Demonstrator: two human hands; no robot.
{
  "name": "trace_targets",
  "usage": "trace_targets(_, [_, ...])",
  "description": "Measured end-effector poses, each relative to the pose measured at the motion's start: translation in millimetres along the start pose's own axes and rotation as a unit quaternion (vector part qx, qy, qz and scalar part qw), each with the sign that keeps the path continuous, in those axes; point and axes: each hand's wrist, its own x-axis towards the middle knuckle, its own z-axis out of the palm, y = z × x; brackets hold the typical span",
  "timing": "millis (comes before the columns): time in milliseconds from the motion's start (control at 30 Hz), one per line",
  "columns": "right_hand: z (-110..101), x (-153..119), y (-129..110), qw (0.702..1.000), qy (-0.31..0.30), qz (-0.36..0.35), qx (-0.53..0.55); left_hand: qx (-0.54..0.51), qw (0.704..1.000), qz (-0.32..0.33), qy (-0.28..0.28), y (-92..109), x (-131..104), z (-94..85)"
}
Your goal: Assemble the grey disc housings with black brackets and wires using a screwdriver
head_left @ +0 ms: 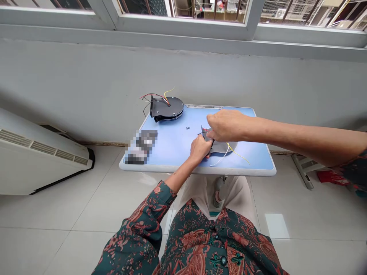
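Note:
A grey, rounded metal unit (220, 148) with yellow and white wires trailing from it lies at the right-middle of the small blue table. My left hand (200, 149) grips its left, bracket end with fingers closed on the edge. Above that same end, my right hand (225, 124) is closed in a fist, thumb side low near the left fingertips. Whatever the right fingers hold is hidden from this angle. A few tiny screws (187, 128) lie on the tabletop to the left of the unit.
A black disc-shaped unit (170, 107) with an upright bracket and coloured wires sits at the table's back left. A blurred-out patch (142, 147) covers something at the front left. The table (166, 152) stands before a wall. A white appliance (43, 156) is at far left.

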Motion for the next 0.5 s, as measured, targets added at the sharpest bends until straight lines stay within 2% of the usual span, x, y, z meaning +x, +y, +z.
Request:
trace_targets(200, [6.2,-11.6,13.8,0.997,-0.013,-0.074,-0.008,0.002,1.0,-0.016,-0.002,0.6,-0.7,-1.8])
trace_targets(400, [19.0,-2.8,10.6,0.99,0.104,-0.082,-0.051,0.006,1.0,-0.012,-0.005,-7.4,8.7,4.4])
trace_targets(500, [21.3,-2.0,-0.3,0.99,0.115,-0.063,-0.054,0.004,1.0,-0.012,-0.004,-8.8,7.6,5.6])
